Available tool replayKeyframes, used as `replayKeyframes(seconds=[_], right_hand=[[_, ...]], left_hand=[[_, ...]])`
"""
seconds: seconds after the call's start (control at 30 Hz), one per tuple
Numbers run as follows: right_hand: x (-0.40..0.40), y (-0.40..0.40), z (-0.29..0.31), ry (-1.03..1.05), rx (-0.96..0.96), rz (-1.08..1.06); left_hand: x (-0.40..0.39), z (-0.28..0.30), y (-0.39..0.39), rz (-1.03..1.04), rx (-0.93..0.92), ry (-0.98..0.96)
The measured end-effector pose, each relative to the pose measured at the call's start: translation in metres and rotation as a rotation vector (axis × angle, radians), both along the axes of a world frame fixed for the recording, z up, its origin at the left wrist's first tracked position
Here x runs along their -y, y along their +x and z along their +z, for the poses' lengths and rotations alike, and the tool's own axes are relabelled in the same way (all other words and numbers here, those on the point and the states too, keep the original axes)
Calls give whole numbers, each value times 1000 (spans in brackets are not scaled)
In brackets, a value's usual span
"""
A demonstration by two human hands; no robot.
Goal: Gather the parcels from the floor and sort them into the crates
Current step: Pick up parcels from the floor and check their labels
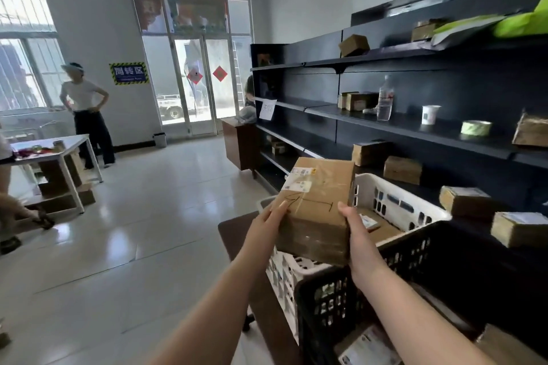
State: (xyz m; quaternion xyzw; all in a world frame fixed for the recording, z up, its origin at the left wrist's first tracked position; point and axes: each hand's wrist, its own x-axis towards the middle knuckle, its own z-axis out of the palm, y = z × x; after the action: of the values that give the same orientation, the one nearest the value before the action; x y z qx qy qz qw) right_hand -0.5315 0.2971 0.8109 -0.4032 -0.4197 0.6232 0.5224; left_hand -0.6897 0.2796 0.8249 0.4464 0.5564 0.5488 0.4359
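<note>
I hold a brown cardboard parcel (318,204) with a white label and black marker strokes on top, lifted above the crates. My left hand (268,227) grips its left side and my right hand (357,234) grips its right side, thumb on top. Just beyond and below it stands a white crate (394,207) with a flat parcel inside. A black crate (350,302) sits nearest me, holding labelled parcels at the lower right.
Dark shelves (385,118) on the right carry several small boxes, a water bottle, a cup and a tape roll. A brown table (234,234) lies under the crates. A white table (63,154) and a person (87,111) stand at the left on the tiled floor.
</note>
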Motion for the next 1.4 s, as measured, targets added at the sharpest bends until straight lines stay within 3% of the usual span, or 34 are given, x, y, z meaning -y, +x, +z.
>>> replayKeyframes(seconds=[0.47,0.7,0.87,1.13,1.4], right_hand=[[-137,-41,-41,-190,320,-414],[-164,-62,-53,-443,510,-610],[-147,-50,-47,-467,532,-781],[-41,15,-30,-306,626,-1158],[164,119,-34,-310,651,-1540]], left_hand=[[-187,-27,-27,-342,-106,-209],[-256,-62,-47,-640,-344,-230],[-269,-68,-22,-782,-320,-205],[-177,-43,105,-1021,-178,-68],[44,-25,249,-1602,-161,166]])
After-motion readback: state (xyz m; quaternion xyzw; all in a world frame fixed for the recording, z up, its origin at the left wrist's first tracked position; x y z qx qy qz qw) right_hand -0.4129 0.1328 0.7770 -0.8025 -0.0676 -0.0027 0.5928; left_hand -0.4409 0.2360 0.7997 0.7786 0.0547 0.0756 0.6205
